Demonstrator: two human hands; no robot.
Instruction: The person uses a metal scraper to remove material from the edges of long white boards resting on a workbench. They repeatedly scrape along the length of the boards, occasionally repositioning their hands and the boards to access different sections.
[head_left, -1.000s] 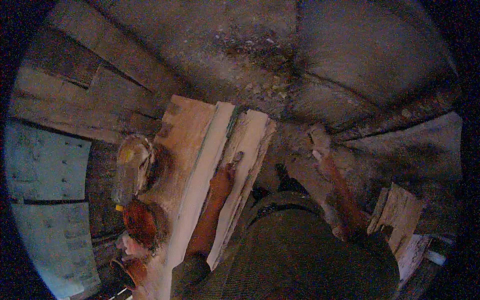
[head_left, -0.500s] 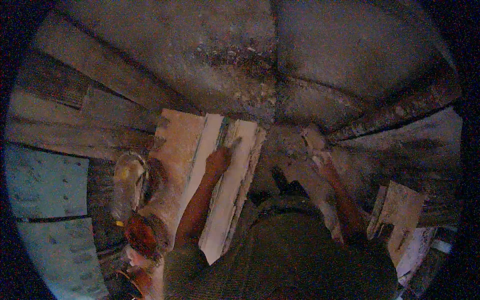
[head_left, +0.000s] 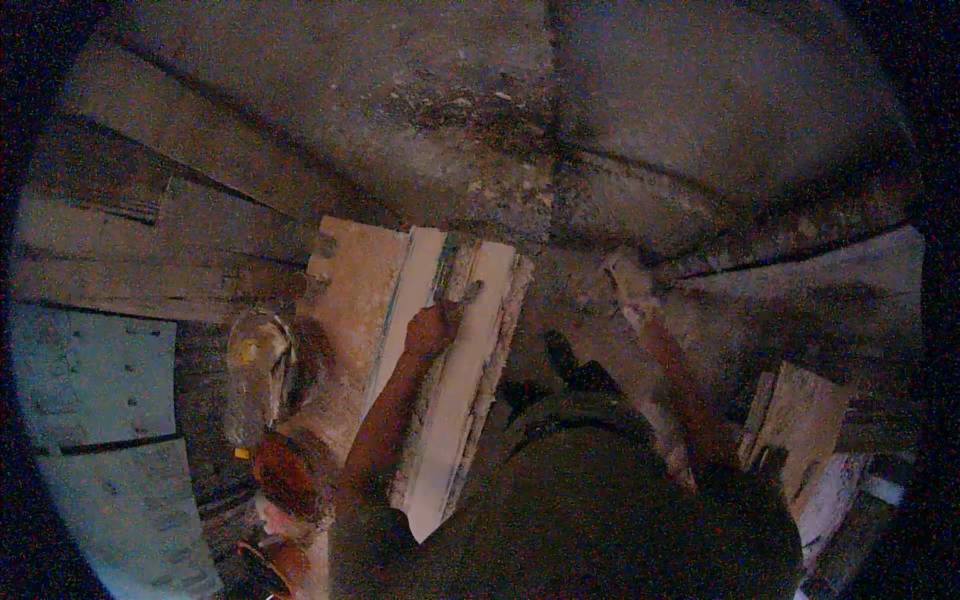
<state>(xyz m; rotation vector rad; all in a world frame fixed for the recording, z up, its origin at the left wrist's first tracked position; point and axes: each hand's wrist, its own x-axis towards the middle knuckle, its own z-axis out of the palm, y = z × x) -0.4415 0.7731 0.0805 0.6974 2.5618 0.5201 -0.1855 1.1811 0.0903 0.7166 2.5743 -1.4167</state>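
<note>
Lying over the long, pale, wooden-looking board (head_left: pixel 462 400), perhaps to steady it, the left hand (head_left: pixel 430 328), like the right hand (head_left: pixel 640 308), is too dim for telling whether fingers are clamped or apart.

No text, label, number or sign can be read. Dark marks on the pale blue flat panels (head_left: pixel 95 380) at left and a yellow patch on the clear rounded bottle (head_left: pixel 250 400) are too blurred.

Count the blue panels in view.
2: the upper panel at far left, and the lower panel directly below it. More may be hidden beyond the picture's dark rim.
</note>
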